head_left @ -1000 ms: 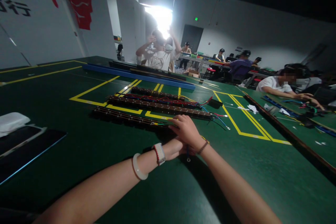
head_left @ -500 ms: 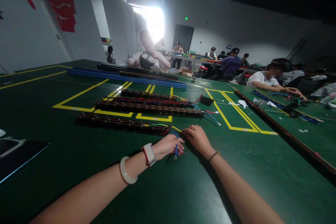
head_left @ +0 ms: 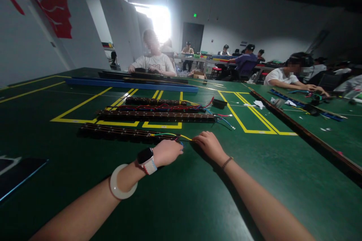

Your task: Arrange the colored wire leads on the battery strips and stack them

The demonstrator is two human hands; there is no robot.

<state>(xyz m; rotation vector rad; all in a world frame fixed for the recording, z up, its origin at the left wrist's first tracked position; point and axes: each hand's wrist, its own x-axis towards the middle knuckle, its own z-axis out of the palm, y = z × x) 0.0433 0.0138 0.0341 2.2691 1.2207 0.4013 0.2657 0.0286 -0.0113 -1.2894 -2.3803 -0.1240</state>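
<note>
Yellow-green wire is pinched near its end by right hand. Left hand is curled palm-down at blue wire; grip can't be told. Forearms angled inward.

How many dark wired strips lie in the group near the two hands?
4, roughly parallel: the nearest strip beyond the left hand; the second strip behind it; then the third strip, overlaid with red wires; lastly the farthest strip. Another may be hidden.
</note>
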